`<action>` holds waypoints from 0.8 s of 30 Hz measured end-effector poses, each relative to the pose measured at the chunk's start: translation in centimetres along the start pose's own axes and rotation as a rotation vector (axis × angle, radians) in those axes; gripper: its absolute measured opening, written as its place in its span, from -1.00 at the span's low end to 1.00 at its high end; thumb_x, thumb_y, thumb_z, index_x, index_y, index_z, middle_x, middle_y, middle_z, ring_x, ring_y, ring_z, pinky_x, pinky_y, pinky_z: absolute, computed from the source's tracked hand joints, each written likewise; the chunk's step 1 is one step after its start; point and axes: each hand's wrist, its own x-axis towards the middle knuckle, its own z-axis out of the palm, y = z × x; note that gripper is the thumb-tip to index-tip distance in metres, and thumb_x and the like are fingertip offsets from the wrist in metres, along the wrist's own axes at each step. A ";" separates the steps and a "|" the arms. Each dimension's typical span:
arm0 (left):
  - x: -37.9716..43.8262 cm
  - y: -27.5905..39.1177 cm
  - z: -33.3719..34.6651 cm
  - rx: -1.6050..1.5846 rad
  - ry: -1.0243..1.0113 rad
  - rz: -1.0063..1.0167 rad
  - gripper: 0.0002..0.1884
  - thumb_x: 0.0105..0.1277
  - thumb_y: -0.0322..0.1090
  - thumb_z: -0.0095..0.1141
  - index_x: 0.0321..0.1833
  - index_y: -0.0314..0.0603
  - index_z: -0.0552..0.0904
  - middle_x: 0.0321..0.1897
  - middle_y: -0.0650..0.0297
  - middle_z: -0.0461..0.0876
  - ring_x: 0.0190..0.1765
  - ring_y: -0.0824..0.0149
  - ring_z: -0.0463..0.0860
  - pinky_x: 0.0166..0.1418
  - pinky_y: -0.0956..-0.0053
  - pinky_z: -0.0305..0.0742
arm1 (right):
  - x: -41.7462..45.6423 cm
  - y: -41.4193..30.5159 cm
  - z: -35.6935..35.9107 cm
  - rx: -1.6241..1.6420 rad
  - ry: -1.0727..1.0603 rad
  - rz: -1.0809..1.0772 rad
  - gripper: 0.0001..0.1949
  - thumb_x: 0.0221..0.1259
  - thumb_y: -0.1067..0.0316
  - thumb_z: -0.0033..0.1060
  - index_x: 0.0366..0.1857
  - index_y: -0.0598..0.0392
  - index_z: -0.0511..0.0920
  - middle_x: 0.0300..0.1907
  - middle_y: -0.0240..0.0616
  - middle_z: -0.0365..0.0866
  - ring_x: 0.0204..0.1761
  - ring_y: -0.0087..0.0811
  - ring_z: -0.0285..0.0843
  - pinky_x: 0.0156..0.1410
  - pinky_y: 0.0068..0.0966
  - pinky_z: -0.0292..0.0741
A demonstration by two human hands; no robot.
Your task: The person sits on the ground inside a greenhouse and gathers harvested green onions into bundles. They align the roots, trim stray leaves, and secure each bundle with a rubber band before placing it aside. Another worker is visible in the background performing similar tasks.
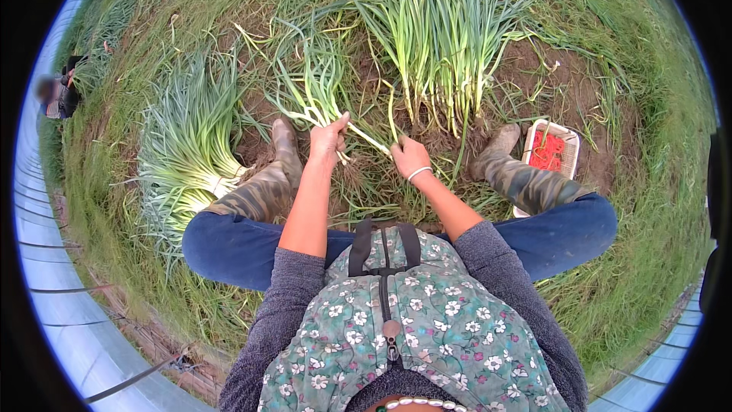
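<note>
My left hand (pixel 328 141) is closed around a small bunch of green onions (pixel 321 94), their leaves fanning away from me. One pale stalk (pixel 369 138) slants from that bunch to my right hand (pixel 410 157), whose fingers pinch its root end. A yellowish leaf strip (pixel 392 111) sticks up beside the right fingers. Beyond my hands, a dense row of green onions (pixel 440 51) stands upright with roots in the soil. By my left boot (pixel 260 186) lies a pile of green onions (pixel 194 149) with its white ends towards the boot.
Beside my right boot (pixel 503 166), a white plastic basket (pixel 573 151) holds red bands or ties (pixel 546 151). Loose leaves and grass litter the brown soil (pixel 572 83). At the far left a person (pixel 60 94) is among plants, near pale plastic sheeting (pixel 34 229).
</note>
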 end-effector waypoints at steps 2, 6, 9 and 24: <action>-0.2 2.2 -1.1 -0.015 0.083 0.097 -0.83 0.16 -0.36 0.29 -0.43 -0.23 0.54 -0.69 0.38 0.41 -0.79 0.58 0.12 -0.70 0.61 -0.06 | -1.6 2.1 -1.6 -0.458 -0.261 0.033 -0.71 0.16 0.13 0.03 -0.23 0.10 0.61 -0.25 -0.01 0.65 -0.15 -0.01 0.61 -0.05 -0.16 0.52; -1.1 5.3 -1.2 0.047 0.095 0.181 -0.83 0.13 -0.39 0.29 -0.42 -0.27 0.54 -0.66 0.34 0.44 -0.76 0.56 0.18 -0.70 0.61 -0.02 | -1.2 5.5 -3.1 -0.718 -0.533 0.242 -0.62 0.24 0.15 -0.01 0.05 0.12 0.51 -0.02 -0.05 0.59 0.05 -0.11 0.55 0.13 -0.24 0.45; -2.1 4.9 -0.2 0.143 -0.026 0.081 -0.85 0.17 -0.40 0.26 -0.42 -0.24 0.53 -0.68 0.37 0.42 -0.78 0.59 0.16 -0.70 0.63 -0.03 | 0.1 -0.9 -2.7 -0.123 0.088 -0.269 -0.57 0.24 0.10 0.03 0.08 0.16 0.44 -0.09 -0.03 0.60 -0.03 -0.06 0.57 0.08 -0.25 0.47; -1.0 0.7 -1.1 -0.017 -0.345 -0.330 -0.58 0.44 -0.15 -0.13 0.08 -0.46 0.46 -0.07 -0.06 0.61 -0.11 0.13 0.67 -0.22 0.40 0.58 | -1.2 -5.7 -1.8 0.995 -0.973 0.294 -0.69 0.41 0.11 -0.18 -0.52 -0.01 0.34 -0.69 -0.56 0.12 -0.71 -0.65 0.02 -0.59 -0.61 0.10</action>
